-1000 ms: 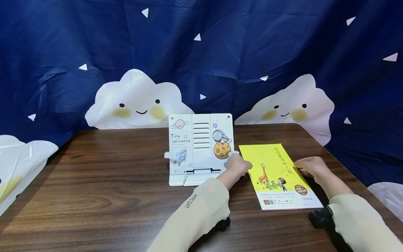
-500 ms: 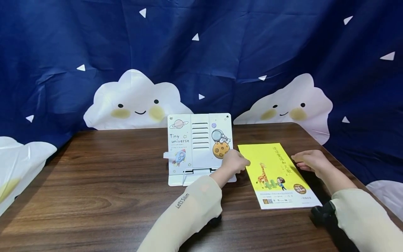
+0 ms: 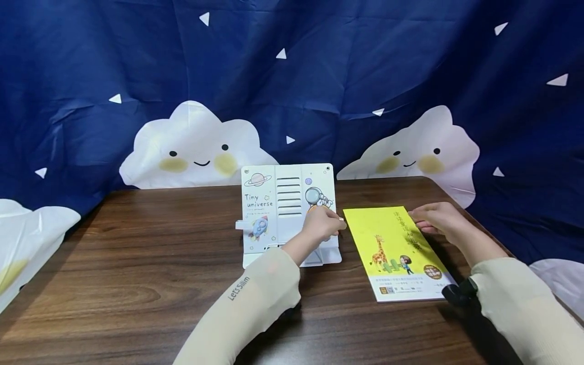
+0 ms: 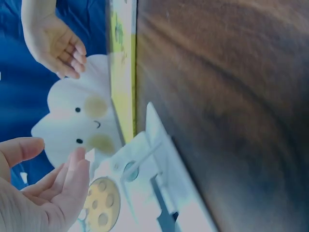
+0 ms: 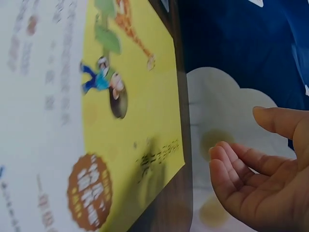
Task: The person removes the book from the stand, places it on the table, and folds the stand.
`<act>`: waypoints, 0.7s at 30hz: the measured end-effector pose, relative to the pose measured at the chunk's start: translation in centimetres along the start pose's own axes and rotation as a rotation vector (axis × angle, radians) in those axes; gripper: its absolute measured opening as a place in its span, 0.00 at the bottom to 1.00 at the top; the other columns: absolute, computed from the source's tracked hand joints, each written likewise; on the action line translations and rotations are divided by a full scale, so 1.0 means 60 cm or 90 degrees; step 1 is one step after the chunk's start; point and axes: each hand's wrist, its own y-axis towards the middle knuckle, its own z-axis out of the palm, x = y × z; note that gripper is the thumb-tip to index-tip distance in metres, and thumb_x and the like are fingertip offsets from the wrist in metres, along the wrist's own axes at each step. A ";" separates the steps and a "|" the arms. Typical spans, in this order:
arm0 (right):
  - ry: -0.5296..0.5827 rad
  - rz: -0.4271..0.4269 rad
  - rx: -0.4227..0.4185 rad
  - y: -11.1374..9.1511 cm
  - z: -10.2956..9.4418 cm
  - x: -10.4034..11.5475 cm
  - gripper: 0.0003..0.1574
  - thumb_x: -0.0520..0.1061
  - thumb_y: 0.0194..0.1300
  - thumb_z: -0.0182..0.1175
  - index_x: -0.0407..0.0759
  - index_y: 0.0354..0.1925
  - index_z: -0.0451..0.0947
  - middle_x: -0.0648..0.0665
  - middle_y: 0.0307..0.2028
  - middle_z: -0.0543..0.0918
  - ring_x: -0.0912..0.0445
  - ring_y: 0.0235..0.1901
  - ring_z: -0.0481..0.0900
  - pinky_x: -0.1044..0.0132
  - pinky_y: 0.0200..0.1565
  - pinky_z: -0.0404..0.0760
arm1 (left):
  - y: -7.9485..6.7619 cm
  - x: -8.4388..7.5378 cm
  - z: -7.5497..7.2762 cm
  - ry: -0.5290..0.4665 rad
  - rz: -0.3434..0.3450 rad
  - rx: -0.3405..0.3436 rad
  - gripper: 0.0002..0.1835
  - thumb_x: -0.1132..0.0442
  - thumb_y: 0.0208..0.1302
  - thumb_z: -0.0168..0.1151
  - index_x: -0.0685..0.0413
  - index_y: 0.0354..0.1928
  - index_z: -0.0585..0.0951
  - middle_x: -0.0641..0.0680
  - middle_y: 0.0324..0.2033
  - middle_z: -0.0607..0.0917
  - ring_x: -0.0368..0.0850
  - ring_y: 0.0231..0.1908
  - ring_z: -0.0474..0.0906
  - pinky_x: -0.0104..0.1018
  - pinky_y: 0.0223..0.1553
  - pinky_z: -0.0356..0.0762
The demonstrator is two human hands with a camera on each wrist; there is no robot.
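Note:
A white book stand (image 3: 287, 197) with space drawings stands upright at the middle of the table. My left hand (image 3: 321, 223) is in front of its right side, covering part of the moon drawing. In the left wrist view, the thumb is apart from the loosely bent fingers (image 4: 67, 188), which are beside a small white tab (image 4: 90, 155) on the stand. A yellow and white book (image 3: 388, 233) with a giraffe on its cover lies flat to the right. My right hand (image 3: 440, 220) hovers over the book's right edge, thumb and fingers apart and nothing between them.
The dark wooden table (image 3: 159, 253) extends widely to the left. Behind it hangs a blue cloth (image 3: 310, 76) printed with white clouds and triangles. Another white tab (image 3: 244, 224) sticks out from the stand's left side. Dark wrist devices (image 3: 458, 293) show at the right cuff.
My left hand has moved left, from the gap by the book to the front of the stand. My right hand has shifted left and farther up over the book's edge. The book lies still.

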 end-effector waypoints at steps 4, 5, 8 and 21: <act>-0.010 -0.016 0.001 0.030 0.003 -0.014 0.40 0.55 0.58 0.54 0.23 0.54 0.59 0.31 0.47 0.69 0.55 0.34 0.76 0.63 0.38 0.76 | -0.003 -0.002 -0.024 -0.007 0.014 -0.004 0.10 0.65 0.47 0.62 0.62 0.33 0.80 0.54 0.22 0.80 0.48 0.26 0.78 0.27 0.20 0.71; -0.009 -0.024 -0.003 0.045 0.003 -0.026 0.41 0.56 0.57 0.54 0.24 0.54 0.60 0.33 0.47 0.70 0.55 0.35 0.76 0.63 0.37 0.76 | -0.003 -0.002 -0.030 -0.020 0.015 -0.007 0.10 0.65 0.47 0.62 0.63 0.33 0.80 0.55 0.23 0.80 0.48 0.26 0.79 0.28 0.21 0.72; 0.014 -0.040 -0.009 0.096 0.004 -0.060 0.41 0.60 0.53 0.57 0.31 0.53 0.64 0.38 0.46 0.72 0.56 0.36 0.76 0.65 0.36 0.77 | -0.003 -0.001 -0.048 -0.088 0.005 -0.015 0.11 0.67 0.47 0.62 0.65 0.34 0.79 0.57 0.28 0.79 0.50 0.29 0.79 0.33 0.27 0.76; 0.033 -0.098 0.028 0.011 0.054 0.084 0.35 0.51 0.59 0.53 0.25 0.53 0.61 0.29 0.50 0.67 0.45 0.44 0.72 0.63 0.42 0.74 | -0.007 0.018 -0.113 -0.146 -0.012 -0.036 0.14 0.67 0.50 0.60 0.66 0.39 0.77 0.59 0.37 0.78 0.51 0.33 0.78 0.38 0.33 0.76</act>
